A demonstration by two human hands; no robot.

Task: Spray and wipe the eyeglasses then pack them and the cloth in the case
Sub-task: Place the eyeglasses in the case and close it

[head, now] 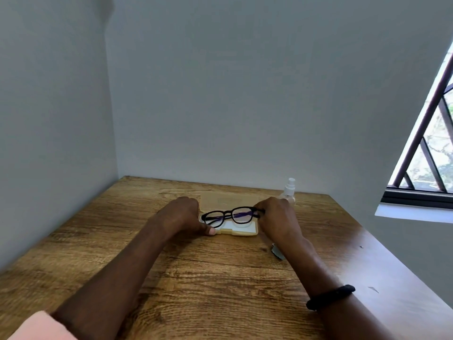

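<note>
one pair of black-framed eyeglasses [230, 216] is held over one open tan case [245, 230], whose flat lid lies behind it. the right hand [277, 218] is pinched on the frame's right end; the left hand [182, 215] is curled at the case's left end, thumb against its front edge. one clear spray bottle [290, 191] with a white nozzle stands behind and right of the case. one grey scrap [278, 251], perhaps the cloth, shows in front of the case, to its right, on the grained wooden table [208, 278]. no writing can be read.
</note>
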